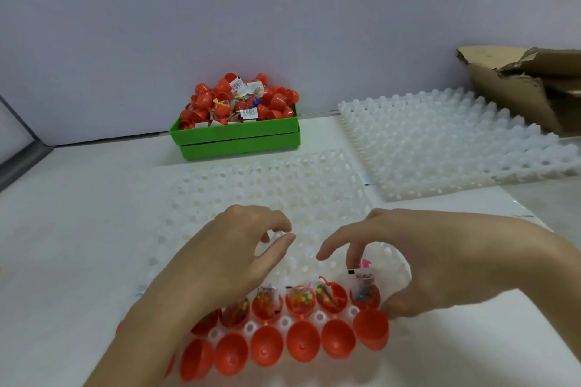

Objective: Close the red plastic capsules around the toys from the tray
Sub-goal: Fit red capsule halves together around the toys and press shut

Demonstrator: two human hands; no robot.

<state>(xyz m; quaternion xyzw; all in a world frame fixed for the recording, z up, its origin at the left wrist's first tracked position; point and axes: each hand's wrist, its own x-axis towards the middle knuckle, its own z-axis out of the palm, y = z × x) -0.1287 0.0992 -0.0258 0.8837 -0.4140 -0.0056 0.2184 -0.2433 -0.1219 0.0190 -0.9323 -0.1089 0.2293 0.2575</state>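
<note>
Right hand (440,258) pinches a toy packet (361,276) in the rightmost open capsule (366,298) at lower centre, while left hand (232,254) hovers, fingers loosely curled and holding nothing.

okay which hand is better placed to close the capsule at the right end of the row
Right, probably. The right hand already has fingers on the toy packet in the rightmost capsule, its thumb by the open lid. The left hand hovers over the row's other end.
</note>
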